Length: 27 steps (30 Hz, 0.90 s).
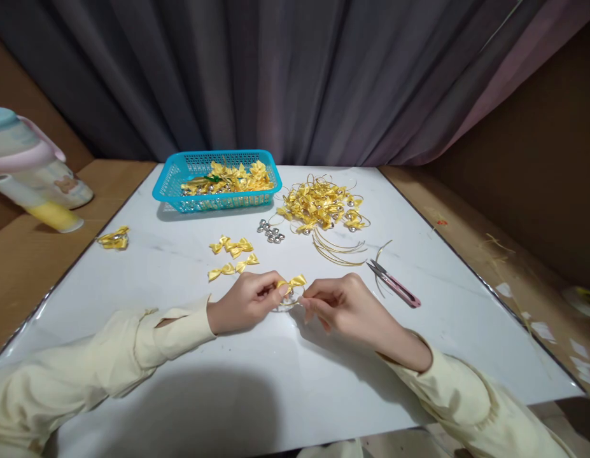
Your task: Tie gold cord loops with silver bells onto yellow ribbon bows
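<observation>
yellow bow (297,280) sits at the fingertips of the left grip (249,300), pinched between thumb and finger, with a thin gold cord (289,303) curving just below it. the right grip (346,303) is narrow, its fingertips apparently closed on the cord's near end. the slick ribbon could twist or slip if the right grip tugs too hard, and the cord looks springy enough to flick free if pinched too lightly. just beyond the left grip lie small bows (237,247), glossy and folded; past them, rounded silver pieces (274,236) might roll if knuckles brush them. right of the right grip, on the smooth, marbled worktop (323,394), pink-handled snips (400,287) point their sharp metal blades inward, so a careless swing could nick a finger. farther beyond both grips, the heaped bows (318,202) could snag, their wiry loops overlapping, beside a perforated blue plastic basket (218,204).
</observation>
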Each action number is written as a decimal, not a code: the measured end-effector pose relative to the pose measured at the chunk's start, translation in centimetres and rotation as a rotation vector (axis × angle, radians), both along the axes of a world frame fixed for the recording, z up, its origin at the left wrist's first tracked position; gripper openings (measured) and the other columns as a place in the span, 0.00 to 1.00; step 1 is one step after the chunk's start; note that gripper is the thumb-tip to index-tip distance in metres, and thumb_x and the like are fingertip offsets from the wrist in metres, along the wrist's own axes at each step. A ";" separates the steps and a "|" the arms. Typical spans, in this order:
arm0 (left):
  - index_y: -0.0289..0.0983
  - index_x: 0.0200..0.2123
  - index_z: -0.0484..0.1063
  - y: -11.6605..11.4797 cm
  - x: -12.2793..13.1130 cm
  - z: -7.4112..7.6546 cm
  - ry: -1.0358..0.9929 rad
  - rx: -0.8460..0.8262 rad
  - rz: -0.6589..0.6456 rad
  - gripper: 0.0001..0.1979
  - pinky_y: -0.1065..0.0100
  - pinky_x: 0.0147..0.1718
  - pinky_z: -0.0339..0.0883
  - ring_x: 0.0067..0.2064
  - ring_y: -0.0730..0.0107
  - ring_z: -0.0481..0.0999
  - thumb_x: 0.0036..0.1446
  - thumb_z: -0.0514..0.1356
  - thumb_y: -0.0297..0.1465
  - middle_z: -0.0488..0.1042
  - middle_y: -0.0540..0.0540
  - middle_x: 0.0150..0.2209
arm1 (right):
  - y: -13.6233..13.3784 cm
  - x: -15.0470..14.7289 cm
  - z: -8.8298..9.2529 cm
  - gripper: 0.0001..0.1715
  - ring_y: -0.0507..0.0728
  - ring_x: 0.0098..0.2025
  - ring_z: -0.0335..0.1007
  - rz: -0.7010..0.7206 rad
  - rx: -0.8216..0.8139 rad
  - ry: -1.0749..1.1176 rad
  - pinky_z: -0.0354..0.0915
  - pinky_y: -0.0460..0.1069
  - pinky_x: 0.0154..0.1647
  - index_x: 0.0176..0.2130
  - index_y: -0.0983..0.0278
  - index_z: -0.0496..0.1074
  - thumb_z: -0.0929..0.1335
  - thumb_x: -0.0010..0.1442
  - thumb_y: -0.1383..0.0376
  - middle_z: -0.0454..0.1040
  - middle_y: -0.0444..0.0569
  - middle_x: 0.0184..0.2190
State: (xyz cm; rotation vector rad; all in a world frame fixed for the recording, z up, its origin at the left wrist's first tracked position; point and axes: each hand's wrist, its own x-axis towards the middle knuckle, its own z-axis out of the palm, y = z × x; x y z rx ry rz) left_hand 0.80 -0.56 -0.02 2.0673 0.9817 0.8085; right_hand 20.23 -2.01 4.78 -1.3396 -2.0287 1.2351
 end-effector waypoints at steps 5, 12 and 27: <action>0.34 0.24 0.63 0.1 0.0 -0.1 0.011 0.002 -0.003 0.14 0.76 0.19 0.49 0.20 0.79 0.54 0.60 0.50 0.34 0.55 0.55 0.18 | 0.0 0.0 -0.1 0.13 0.46 0.15 0.55 -0.003 -0.034 -0.009 0.50 0.43 0.18 0.20 0.68 0.73 0.65 0.54 0.71 0.63 0.40 0.10; 0.34 0.24 0.63 0.1 0.0 -0.1 0.013 -0.009 0.014 0.14 0.75 0.20 0.49 0.20 0.79 0.54 0.60 0.50 0.34 0.55 0.55 0.18 | -0.2 -0.3 -0.1 0.14 0.44 0.13 0.54 -0.021 -0.048 0.023 0.50 0.41 0.17 0.20 0.68 0.71 0.64 0.55 0.72 0.62 0.38 0.10; 0.35 0.25 0.63 -0.2 0.7 0.7 -0.166 -0.341 0.115 0.15 0.74 0.20 0.49 0.22 0.77 0.54 0.59 0.50 0.38 0.55 0.55 0.19 | -0.9 -1.4 -1.5 0.14 0.45 0.13 0.55 -0.091 -0.008 0.172 0.53 0.41 0.18 0.22 0.66 0.66 0.63 0.59 0.69 0.64 0.38 0.12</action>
